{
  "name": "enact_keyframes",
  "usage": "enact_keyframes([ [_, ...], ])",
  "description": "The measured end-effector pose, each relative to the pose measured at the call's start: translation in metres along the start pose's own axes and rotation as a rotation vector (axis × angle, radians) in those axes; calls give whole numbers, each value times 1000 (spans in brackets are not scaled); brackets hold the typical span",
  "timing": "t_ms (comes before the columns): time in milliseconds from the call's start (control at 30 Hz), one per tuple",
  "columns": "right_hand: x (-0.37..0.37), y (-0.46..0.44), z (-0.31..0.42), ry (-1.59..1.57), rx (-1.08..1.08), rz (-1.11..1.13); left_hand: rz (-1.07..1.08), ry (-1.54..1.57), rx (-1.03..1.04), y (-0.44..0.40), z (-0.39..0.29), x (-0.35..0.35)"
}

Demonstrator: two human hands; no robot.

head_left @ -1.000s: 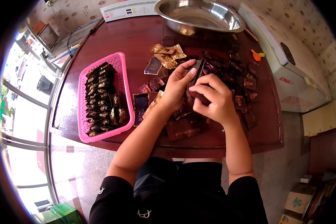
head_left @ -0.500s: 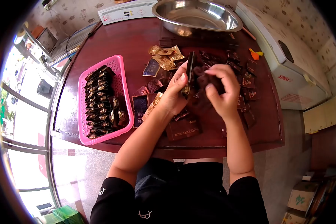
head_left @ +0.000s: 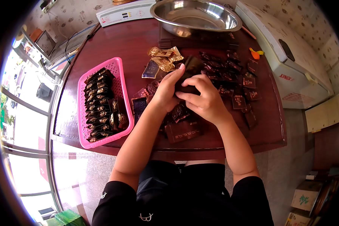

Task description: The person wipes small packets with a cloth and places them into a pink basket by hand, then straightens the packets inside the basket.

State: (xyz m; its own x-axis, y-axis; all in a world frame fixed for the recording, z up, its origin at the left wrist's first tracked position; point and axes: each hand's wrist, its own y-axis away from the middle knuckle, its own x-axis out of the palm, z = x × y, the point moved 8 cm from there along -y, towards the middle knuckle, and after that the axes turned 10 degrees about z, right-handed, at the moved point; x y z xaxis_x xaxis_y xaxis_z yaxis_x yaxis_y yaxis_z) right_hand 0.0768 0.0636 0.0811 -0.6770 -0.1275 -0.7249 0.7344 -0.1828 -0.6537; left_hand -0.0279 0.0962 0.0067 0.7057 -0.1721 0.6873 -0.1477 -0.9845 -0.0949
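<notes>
Near the middle of the dark red table, my left hand is closed round a dark packet. My right hand touches the same packet from the right, its fingers curled against the lower part. What lies between the palms is too dark to make out. Gold packets and a dark blue packet lie behind my left hand. Many dark packets are spread to the right. A flat brown pouch rests in front of my hands.
A pink basket with rows of dark and gold packets stands on the left. At the back are a steel basin and a white appliance. A white chest with a phone on it stands at right.
The packet was upright and edge-on in my left hand; now it is tilted and turned flatter. My right hand moved away from it, then came back left against it.
</notes>
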Motion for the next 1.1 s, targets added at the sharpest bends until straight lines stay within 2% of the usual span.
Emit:
enact_keyframes([
  [100,10,4,2,50,26,29,119,-136,-14,-1,-1,-3],
  [200,5,1,0,79,56,27,65,154,33,-8,2,-12],
  [433,-22,12,-33,252,283,-68,-107,193,148,-7,-1,-26],
  [533,-36,14,-37,-31,251,-236,-81,187,152,-6,-1,-17],
  [633,-26,3,-17,-211,117,-109,-7,183,169,-6,2,-18],
  [767,-20,5,-13,-124,123,-111,-49,79,180,-4,-1,-9],
  [833,-22,5,-15,-54,142,-128,-160,-206,255,-7,-5,-20],
  [867,-24,7,-16,14,165,-149,-150,-295,292,-8,-8,-20],
  [1100,-38,13,-24,139,235,-299,-164,-625,363,-5,-11,-11],
])
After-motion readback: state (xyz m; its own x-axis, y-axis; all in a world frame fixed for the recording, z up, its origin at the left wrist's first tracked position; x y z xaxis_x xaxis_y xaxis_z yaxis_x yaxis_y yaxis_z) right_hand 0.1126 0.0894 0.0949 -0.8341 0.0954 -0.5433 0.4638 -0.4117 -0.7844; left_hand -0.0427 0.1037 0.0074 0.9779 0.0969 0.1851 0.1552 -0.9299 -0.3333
